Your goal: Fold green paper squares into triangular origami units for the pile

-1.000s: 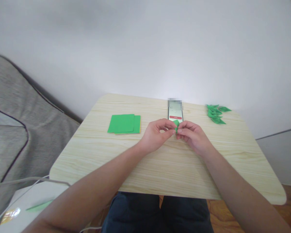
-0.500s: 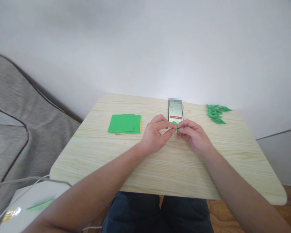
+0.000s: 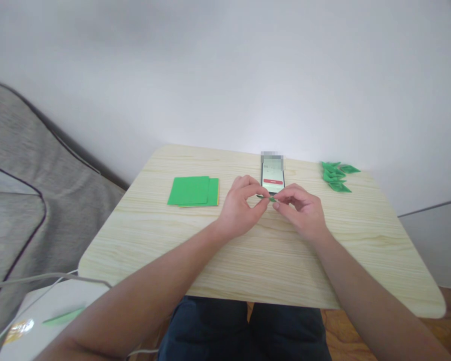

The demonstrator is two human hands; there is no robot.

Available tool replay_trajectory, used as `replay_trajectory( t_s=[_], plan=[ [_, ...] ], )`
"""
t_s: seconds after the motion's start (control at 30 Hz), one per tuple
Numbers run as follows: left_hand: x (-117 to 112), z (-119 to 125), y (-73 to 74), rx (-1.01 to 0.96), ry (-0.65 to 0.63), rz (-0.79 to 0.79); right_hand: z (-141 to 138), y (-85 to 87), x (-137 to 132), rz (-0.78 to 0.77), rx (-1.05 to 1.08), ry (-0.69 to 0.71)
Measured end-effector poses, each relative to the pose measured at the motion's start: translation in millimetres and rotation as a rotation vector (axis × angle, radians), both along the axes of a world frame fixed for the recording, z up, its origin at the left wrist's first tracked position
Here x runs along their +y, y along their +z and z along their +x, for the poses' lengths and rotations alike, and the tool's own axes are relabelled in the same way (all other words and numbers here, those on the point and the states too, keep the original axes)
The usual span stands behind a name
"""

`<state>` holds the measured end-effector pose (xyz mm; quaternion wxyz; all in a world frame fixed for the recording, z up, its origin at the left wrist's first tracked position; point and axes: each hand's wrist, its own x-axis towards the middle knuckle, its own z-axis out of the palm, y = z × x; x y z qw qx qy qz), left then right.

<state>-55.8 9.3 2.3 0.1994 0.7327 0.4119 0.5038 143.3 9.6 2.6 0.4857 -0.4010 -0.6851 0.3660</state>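
Observation:
Between my fingertips is a small folded piece of green paper [image 3: 272, 199], mostly covered by the fingers. My left hand [image 3: 241, 206] pinches it from the left with thumb and forefinger. From the right, my right hand [image 3: 302, 206] pinches its other end, thumb below the fingers. Both hands are just above the table in front of a phone [image 3: 273, 175], which lies with its screen lit. To the left of my left hand is a stack of square green paper sheets [image 3: 190, 190], with a thin yellow edge showing.
Several folded green paper pieces [image 3: 332, 175] lie in a cluster at the table's back right. The pale wooden table [image 3: 270, 260] meets a white wall [image 3: 225, 75]. A grey fabric seat [image 3: 60, 215] is at the left, with cables [image 3: 48, 276] below it.
The green paper has turned from pointing up to lying flatter between my fingertips. My right hand's fingers have shifted slightly, and the lower edge of the phone now shows.

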Motion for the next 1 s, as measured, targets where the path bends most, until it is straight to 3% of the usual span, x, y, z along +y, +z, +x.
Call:
replay_trajectory(
  t_s=[0.17,0.4,0.7,1.0],
  plan=[
    [0.9,1.6,0.7,-0.031,-0.055,-0.086,-1.8,0.2,-1.3,0.018,-0.043,-0.078],
    [-0.4,4.2,0.4,-0.056,-0.081,-0.236,-3.3,0.5,-2.9,-0.063,-0.077,-0.074],
    [3.2,2.6,-1.9,-0.125,0.003,-0.377,-1.6,-0.8,0.8,-0.145,0.038,-0.163],
    [7.9,2.2,-4.3,-0.297,-0.105,-0.512,-1.2,0.1,2.6,-0.176,0.094,-0.105]
  ],
)
